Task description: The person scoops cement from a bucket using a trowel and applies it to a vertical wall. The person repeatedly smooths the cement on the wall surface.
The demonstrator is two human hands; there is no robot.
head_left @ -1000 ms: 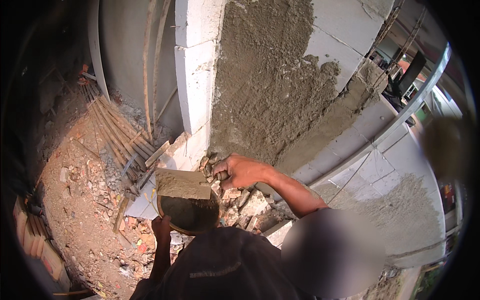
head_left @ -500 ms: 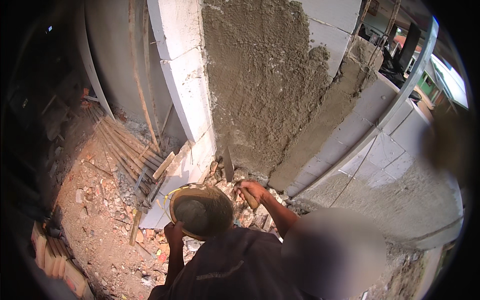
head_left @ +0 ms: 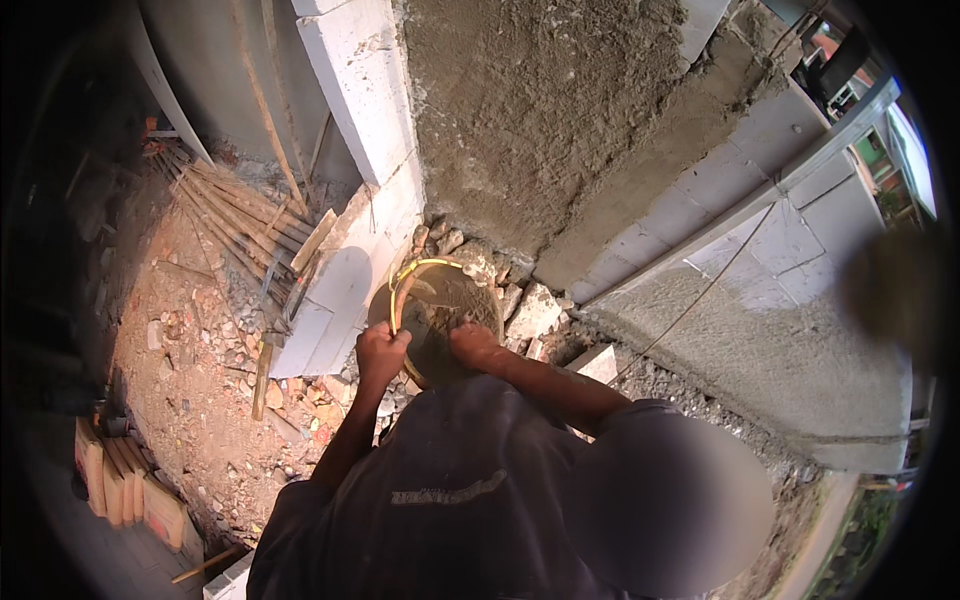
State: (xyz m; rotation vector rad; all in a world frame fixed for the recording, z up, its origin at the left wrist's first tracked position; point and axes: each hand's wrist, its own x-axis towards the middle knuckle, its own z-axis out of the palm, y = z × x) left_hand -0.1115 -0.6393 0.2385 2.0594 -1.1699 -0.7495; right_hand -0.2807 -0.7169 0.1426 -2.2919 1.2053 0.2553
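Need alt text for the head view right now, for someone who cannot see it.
Seen from above, a person's left hand grips the rim of a round mortar pan while the right hand reaches into it. Ahead rises a white block wall partly covered in rough grey plaster, with rubble below.

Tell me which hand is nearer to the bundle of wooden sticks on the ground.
Left. The left hand grips the mortar pan's yellow rim on the side facing the wooden sticks. The right hand reaches into the pan, farther from the sticks.
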